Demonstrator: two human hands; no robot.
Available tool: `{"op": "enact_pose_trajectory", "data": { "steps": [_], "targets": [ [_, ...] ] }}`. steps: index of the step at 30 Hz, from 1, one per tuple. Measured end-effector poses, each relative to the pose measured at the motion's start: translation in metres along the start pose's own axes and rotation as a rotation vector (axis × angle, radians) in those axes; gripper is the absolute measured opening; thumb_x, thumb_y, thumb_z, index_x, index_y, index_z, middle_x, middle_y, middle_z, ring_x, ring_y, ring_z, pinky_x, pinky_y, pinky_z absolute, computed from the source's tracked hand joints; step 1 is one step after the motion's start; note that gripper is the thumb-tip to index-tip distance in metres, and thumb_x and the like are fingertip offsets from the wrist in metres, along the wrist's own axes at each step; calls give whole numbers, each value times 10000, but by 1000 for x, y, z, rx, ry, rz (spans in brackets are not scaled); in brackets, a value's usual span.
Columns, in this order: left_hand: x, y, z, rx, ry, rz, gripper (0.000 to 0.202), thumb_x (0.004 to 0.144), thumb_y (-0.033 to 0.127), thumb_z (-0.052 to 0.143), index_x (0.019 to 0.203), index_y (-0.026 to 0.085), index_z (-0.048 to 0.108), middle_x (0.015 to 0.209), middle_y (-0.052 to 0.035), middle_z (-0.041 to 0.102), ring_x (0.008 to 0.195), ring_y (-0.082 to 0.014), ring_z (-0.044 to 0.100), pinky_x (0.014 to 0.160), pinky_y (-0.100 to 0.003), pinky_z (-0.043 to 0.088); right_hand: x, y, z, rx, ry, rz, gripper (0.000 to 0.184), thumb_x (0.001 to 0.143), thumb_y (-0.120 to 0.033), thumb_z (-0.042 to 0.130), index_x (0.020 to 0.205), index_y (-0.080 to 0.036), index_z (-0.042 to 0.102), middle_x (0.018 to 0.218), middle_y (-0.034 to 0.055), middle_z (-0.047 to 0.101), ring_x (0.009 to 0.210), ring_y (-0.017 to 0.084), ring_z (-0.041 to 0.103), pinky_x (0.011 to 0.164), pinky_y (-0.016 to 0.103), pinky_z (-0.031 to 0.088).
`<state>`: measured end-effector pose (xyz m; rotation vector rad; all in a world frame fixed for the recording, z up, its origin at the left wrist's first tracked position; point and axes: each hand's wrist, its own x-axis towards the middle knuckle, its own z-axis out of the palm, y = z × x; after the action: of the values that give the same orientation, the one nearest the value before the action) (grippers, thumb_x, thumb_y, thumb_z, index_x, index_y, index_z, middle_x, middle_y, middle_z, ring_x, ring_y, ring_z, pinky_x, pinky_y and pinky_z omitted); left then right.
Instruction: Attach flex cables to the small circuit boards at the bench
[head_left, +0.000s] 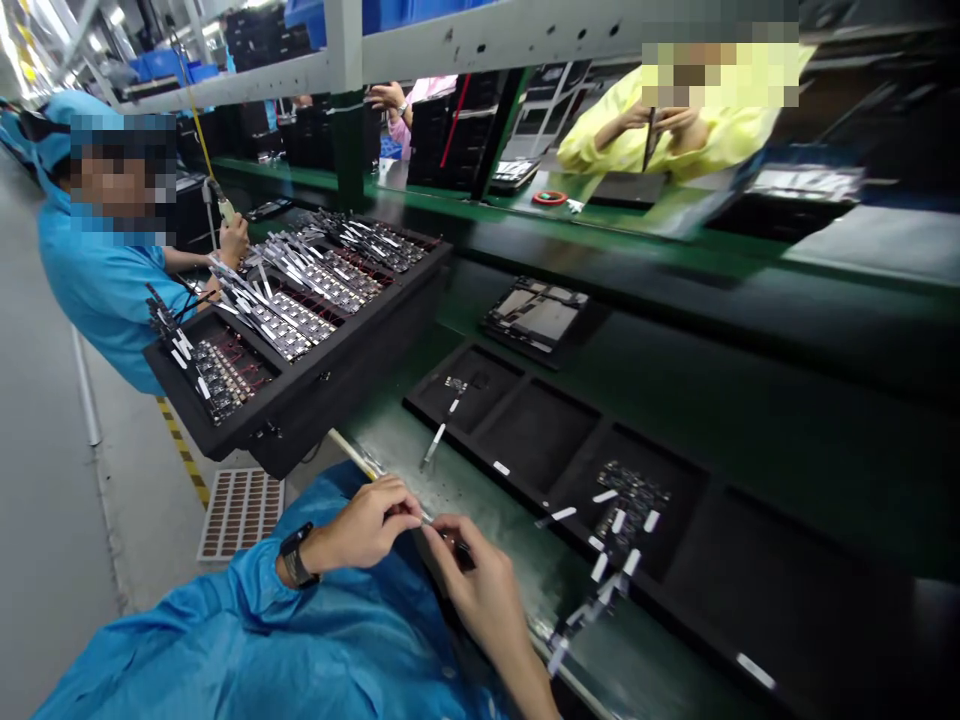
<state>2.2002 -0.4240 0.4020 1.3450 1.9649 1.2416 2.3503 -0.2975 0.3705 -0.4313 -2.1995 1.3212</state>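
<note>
My left hand (371, 522), with a dark watch on its wrist, is closed in a pinch at the bench's front edge. What its fingertips hold is too small to make out. Touching or almost touching it, my right hand (484, 580) is closed around a small dark part (460, 549), mostly hidden by the fingers; it may be a small circuit board. To the right, small circuit boards (634, 495) with white-tabbed strips lie in a compartment of the black foam tray (540, 492). A single board (455, 384) sits in the tray's far-left compartment, its strip hanging over the edge.
A stack of black foam trays (360, 350) filled with many strip-tailed boards stands at left. Behind the tray lies an opened flat device (536, 315). A co-worker in blue (97, 290) works at left, another in yellow (675, 130) across the line. A pale grid tray (241, 513) is low at left.
</note>
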Motion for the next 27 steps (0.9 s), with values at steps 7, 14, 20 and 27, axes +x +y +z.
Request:
{"op": "enact_pose_trajectory", "data": {
  "steps": [7, 14, 20, 27],
  "targets": [
    [-10, 21, -19, -9, -18, -42, 166, 1011, 317, 695, 1105, 183, 725, 1129, -102, 749, 1093, -242, 679, 1008, -375, 538, 3, -6, -4, 128, 20, 23, 339, 1023, -473, 637, 861, -197, 748, 642, 5, 662, 538, 156, 591, 532, 243, 472],
    [-51, 132, -165, 113, -458, 193, 195, 1074, 324, 643, 1220, 259, 755, 1123, -66, 826, 1066, -209, 766, 1009, -356, 586, -4, 0, -44, 134, 66, 123, 405, 952, -566, 704, 776, -203, 742, 716, 45, 715, 628, 187, 676, 600, 236, 541],
    [-36, 139, -268, 1111, 25, 74, 396, 995, 124, 436, 1233, 164, 751, 1341, -110, 753, 1294, -250, 660, 1160, -509, 511, -13, 7, -47, 162, 61, 184, 416, 927, -594, 718, 777, -207, 744, 728, 50, 708, 680, 200, 691, 655, 242, 558],
    [-11, 114, -280, 1298, -231, -4, 561, 887, 99, 412, 1347, 147, 728, 1367, -120, 733, 1278, -254, 671, 1155, -451, 535, -27, 11, -47, 198, 112, 215, 409, 914, -592, 739, 774, -207, 749, 712, 51, 698, 653, 199, 669, 633, 261, 544]
  ]
}}
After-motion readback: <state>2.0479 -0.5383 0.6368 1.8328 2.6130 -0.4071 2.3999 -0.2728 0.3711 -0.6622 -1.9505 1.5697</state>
